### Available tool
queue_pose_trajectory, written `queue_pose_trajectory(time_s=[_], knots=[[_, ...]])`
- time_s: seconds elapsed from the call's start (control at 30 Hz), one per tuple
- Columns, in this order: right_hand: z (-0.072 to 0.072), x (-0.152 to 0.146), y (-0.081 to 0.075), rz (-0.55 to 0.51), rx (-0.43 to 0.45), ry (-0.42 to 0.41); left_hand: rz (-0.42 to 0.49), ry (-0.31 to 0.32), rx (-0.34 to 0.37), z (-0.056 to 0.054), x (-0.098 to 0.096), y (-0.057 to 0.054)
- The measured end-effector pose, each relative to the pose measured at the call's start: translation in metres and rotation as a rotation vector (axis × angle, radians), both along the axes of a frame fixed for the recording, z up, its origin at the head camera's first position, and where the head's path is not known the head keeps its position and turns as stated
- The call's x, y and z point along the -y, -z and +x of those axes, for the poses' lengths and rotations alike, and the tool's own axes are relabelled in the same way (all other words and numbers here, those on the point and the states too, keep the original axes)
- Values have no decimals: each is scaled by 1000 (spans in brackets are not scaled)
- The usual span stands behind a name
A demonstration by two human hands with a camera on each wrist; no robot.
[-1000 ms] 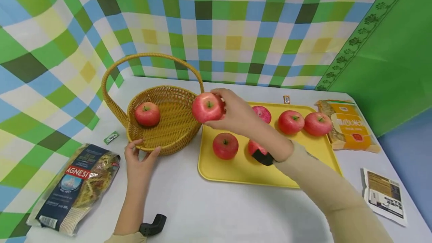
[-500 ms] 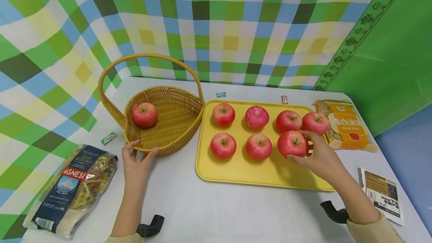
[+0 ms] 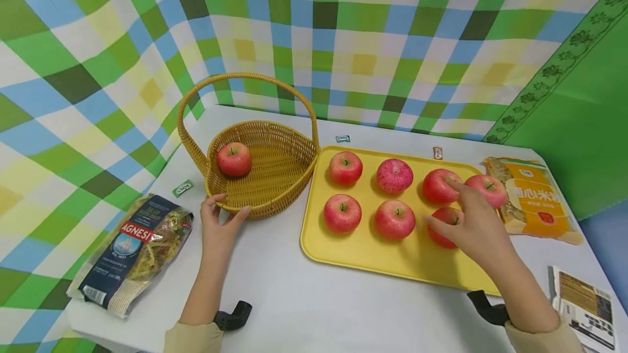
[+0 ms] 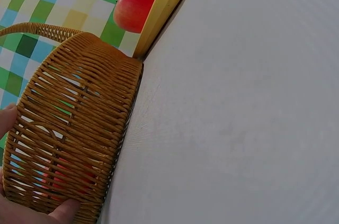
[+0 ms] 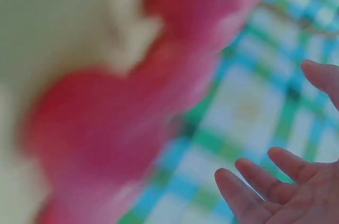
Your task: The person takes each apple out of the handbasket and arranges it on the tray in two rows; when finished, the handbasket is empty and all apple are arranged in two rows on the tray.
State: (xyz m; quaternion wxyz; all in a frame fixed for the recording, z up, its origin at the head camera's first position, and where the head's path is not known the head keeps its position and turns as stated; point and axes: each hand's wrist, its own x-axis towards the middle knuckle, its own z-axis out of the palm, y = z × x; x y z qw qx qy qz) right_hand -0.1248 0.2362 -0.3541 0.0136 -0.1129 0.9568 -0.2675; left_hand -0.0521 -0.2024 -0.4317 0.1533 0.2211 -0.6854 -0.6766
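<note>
A wicker basket (image 3: 275,170) with a tall handle holds one red apple (image 3: 234,158). My left hand (image 3: 221,222) grips its near rim, thumb and fingers on the weave; the left wrist view shows the basket (image 4: 74,134) close up. To the basket's right, a yellow tray (image 3: 363,249) carries several red apples in two rows. My right hand (image 3: 471,222) lies over the front right apple (image 3: 440,230) with its fingers spread and straight. The right wrist view is blurred: red apples (image 5: 106,128) and straight fingers (image 5: 254,192).
A bag of Agnesi pasta (image 3: 134,249) lies at the front left. An orange packet (image 3: 535,200) lies right of the tray, a printed sachet (image 3: 584,309) nearer me. Small wrapped sweets (image 3: 182,188) dot the white table. Checked cloth hangs behind.
My right hand carried an apple from beside the basket to the tray's front right, set it down and straightened its fingers. The left hand stayed on the basket rim.
</note>
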Motion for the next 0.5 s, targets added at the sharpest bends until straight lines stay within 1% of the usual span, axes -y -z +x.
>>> queue_pose_trajectory(time_s=[0.03,0.1,0.13,0.2,0.27,0.33,0.43,0.5], knots=[[-1,12,-6,-24,-4,-25,1,7,-1,-1,-1,0],[-5,43,-17,-70,14,-79,3,8,5,-2,-2,1],[-8,60,-21,-99,28,-108,2,6,9,-2,-2,2],[-17,97,-23,-182,50,-171,0,1,18,-2,-1,2],[-28,135,-22,-244,59,-235,-2,-2,17,-2,0,3],[-38,172,-17,-291,63,-300,2,-2,17,-2,0,3],[-51,224,-7,-272,59,-369,12,-1,6,-2,1,4],[-59,255,0,-241,66,-395,15,-1,-2,-3,2,4]])
